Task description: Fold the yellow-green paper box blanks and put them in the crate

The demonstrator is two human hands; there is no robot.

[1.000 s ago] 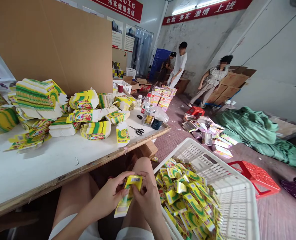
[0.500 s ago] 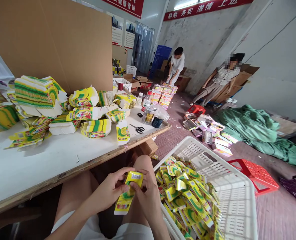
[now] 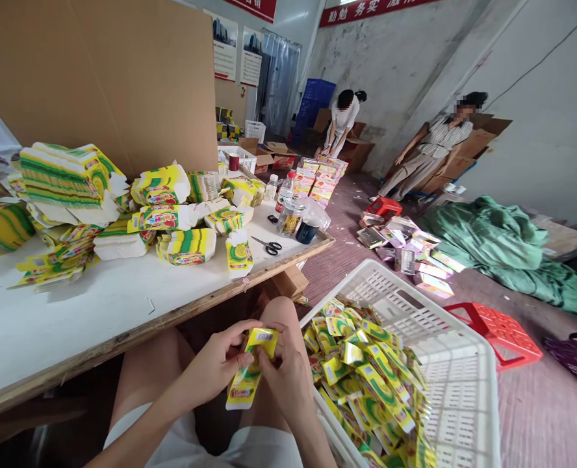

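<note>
Between my hands, above my knees, is a small yellow and green cardboard box [image 3: 244, 385] with a barcode near its upper end. My left hand [image 3: 223, 364] grips its left edge, the thumb lying on the front. On the other side my right hand [image 3: 284, 367] pinches it, thumb pressed against the face; the fingertips behind the box are hidden. Beside my right leg stands a white plastic basket [image 3: 444, 351] holding many similar yellow boxes [image 3: 373, 383]. Stacks of flat yellow cartons [image 3: 186, 246] lie on the white table to my left.
On the table [image 3: 123, 292] are scissors [image 3: 268, 246], a dark cup [image 3: 307, 233] and bottles [image 3: 286, 190]. A red stool [image 3: 500, 331] stands right of the basket. Scattered boxes [image 3: 405, 250] and green cloth [image 3: 488, 234] cover floor farther off. Two people [image 3: 342, 120] are at the back.
Both hands keep hold of the small box, which has shifted and tilted slightly. The camera view has moved a little. In the back, one person bends lower over the stacked pink boxes.
</note>
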